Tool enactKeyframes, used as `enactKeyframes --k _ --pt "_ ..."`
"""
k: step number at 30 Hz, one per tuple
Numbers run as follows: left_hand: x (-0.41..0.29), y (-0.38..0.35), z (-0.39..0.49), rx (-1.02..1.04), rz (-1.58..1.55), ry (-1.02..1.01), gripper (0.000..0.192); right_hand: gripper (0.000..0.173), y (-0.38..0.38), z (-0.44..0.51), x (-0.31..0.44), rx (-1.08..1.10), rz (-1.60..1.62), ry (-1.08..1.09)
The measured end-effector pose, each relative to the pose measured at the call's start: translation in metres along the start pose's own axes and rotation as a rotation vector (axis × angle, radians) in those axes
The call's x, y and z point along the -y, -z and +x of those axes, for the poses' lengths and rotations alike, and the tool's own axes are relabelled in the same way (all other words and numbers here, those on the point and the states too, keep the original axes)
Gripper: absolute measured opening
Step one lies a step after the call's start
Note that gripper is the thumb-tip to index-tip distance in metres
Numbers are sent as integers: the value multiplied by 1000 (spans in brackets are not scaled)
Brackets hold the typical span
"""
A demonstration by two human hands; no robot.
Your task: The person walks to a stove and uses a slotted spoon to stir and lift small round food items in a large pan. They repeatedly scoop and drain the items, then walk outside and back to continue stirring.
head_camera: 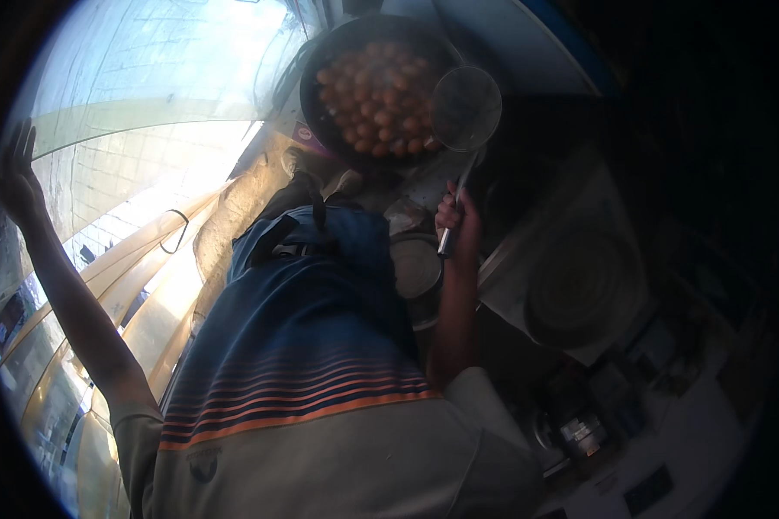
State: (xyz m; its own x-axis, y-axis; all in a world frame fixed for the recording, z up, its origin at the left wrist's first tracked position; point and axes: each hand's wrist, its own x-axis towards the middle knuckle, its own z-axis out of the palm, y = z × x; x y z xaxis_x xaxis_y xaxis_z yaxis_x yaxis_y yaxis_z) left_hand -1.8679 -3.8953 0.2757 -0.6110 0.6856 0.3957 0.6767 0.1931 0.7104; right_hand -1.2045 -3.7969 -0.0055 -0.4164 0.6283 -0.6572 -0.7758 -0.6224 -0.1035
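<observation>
In my right hand [457, 214] I hold the metal handle of a round mesh skimmer [467, 109], which overlaps the right side of a large dark pan in this view. Many round brown balls of food [383, 117] lie within the pan [311, 97]. Whether the skimmer touches the pan, I cannot tell. My left hand [21, 181] is raised far out at the left edge, fingers extended, against a pale translucent sheet [143, 71]; whether it touches the sheet is unclear.
Below my right hand stands a round metal container [415, 266]. A large round basin or lid [578, 285] is in the shadow at right. Yellowish draped sheeting [162, 272] with a dark loop [176, 231] hangs at left. Small objects [583, 434] lie at lower right.
</observation>
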Motion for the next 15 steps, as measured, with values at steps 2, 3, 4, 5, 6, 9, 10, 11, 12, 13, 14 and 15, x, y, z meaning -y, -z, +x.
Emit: enactKeyframes --k 2,3,4,5,6,9,10,11,12,13,14,15 --pt "5 4 2 -2 -54 57 37 30 0 12 1 15 59 -12" --pt "7 3 3 -27 -106 79 38 31 -2 18 1 27 88 -19" --pt "8 3 4 -51 -158 101 38 31 0 23 1 60 114 -62" --pt "8 3 5 -53 -163 102 38 31 1 24 0 53 118 -96" --pt "7 1 4 -58 -171 101 39 31 2 26 0 49 121 -129" --pt "2 -2 1 -73 -190 101 39 30 3 25 -4 -12 34 -168" --pt "1 -3 0 -79 -194 104 39 29 3 23 -7 -42 -11 -173" --pt "2 -3 1 -90 -205 95 36 28 2 23 -9 -72 -65 -167" --pt "4 -1 1 -98 -216 88 33 28 1 21 -12 -107 -118 -162" --pt "8 1 2 -107 -227 82 30 27 0 20 -15 -141 -172 -156" --pt "12 2 4 -115 -237 76 28 26 -1 18 -19 -176 -226 -150" --pt "15 4 7 -123 -248 71 25 27 -4 15 -24 -246 -308 -161"
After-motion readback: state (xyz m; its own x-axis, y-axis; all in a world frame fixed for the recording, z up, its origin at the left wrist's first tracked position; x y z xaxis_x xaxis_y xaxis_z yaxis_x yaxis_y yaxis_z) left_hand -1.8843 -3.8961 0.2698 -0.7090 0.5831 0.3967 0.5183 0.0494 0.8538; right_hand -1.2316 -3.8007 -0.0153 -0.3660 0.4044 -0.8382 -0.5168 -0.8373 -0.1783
